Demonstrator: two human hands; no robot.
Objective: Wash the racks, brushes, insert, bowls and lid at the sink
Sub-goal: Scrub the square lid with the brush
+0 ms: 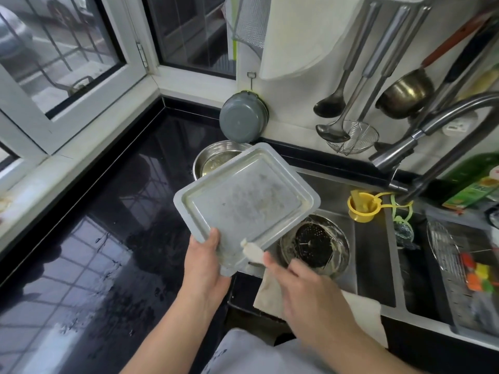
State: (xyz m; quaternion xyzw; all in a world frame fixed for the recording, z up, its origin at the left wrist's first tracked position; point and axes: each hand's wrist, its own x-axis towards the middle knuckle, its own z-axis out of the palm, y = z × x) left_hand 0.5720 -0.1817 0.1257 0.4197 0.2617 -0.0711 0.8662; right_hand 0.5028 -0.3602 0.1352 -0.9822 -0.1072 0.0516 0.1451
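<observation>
— Fingers of the left hand (205, 268) curl under the near corner of the lid (245, 201), thumb on top of its rim, so that hand grips it. Is the whole lid visible?

— Nearly. It is a square metal lid, tilted, held above the left edge of the sink (340, 273). Its near corner is covered by the thumb and by a pale scrap the right hand (310, 292) holds against the rim.

— What is that scrap?

— Hard to tell. It may be a brush head or a bit of cloth (252, 252); motion blurs it. The right fingers are curled and seem to pinch it, though they are smeared too.

— And behind the lid?

— A steel bowl (213, 160) on the black counter (108, 238), more than half hidden by the lid's far edge. Below the lid, in the sink, sits a glass bowl (337, 255) with a dark perforated insert (310, 244) in it; its left side is cut off by the lid.

— Anything on the right?

— A wire rack (445, 255) in the second basin, blurred, with bright orange and green bits (480, 276) I cannot identify. The tap (421, 136) arches in from the frame edge. A yellow cup (361, 206) stands on the sink ledge.
</observation>
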